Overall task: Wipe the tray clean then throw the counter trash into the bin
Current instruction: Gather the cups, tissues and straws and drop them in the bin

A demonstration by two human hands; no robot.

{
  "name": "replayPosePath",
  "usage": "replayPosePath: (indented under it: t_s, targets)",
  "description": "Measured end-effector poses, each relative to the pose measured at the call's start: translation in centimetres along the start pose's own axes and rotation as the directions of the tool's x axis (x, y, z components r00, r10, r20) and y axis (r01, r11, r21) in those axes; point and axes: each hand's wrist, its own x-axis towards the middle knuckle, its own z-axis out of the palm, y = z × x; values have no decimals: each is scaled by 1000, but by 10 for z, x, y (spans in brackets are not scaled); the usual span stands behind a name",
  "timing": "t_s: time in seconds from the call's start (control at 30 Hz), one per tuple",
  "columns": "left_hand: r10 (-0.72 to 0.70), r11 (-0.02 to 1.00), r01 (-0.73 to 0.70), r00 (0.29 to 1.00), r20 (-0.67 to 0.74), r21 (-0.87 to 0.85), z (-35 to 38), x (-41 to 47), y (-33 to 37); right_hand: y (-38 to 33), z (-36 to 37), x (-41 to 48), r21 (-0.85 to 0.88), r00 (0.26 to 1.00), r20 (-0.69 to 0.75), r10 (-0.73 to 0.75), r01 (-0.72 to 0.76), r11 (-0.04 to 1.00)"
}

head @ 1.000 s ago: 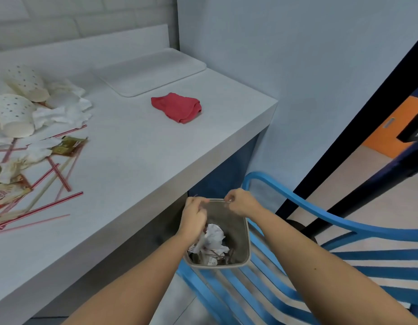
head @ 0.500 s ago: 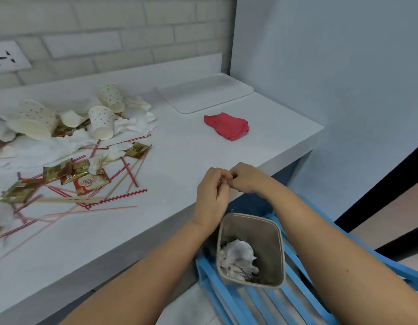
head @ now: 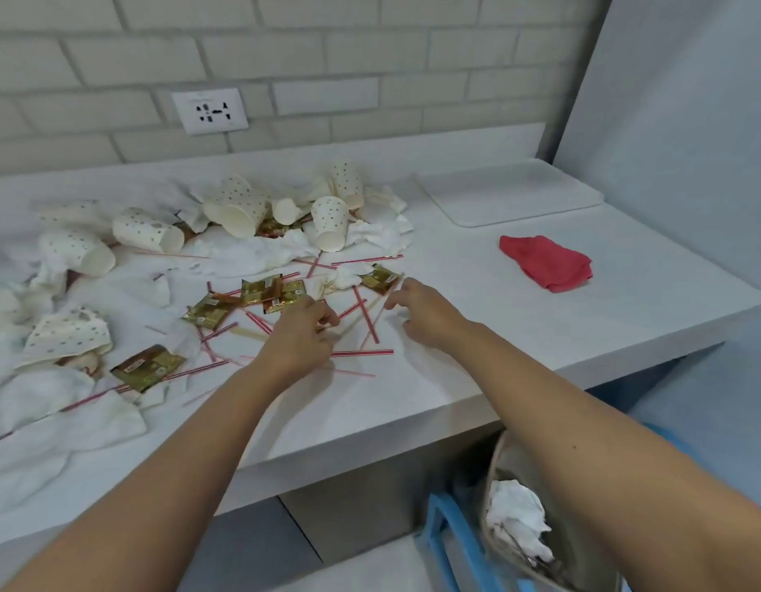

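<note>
Two bare hands were seen, the left hand and the right hand, each joined to an uncovered forearm. The left forearm was shown bare from the frame's edge at 7 o'clock, the right forearm from 4 o'clock. A small dark spot was noted midway along the right forearm.

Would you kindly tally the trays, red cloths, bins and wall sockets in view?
Tray: 1
Red cloth: 1
Bin: 1
Wall socket: 1
Total: 4
</note>
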Motion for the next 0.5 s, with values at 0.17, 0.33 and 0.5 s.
replayPosePath:
  t_s: [0.17,0.33,0.5]
  targets:
    - [-71,954,27,988,138,298,-30,-10,-37,-19,13,36,-151,976,158,-150,174,973]
    - [-39,933,-25,985,171,359,-28,-18,-55,-24,23,61,-245,944,261,-199,265,933]
    - [53,941,-95,989,135,324,-25,-19,-63,-18,17,58,-194,951,214,-221,263,945]
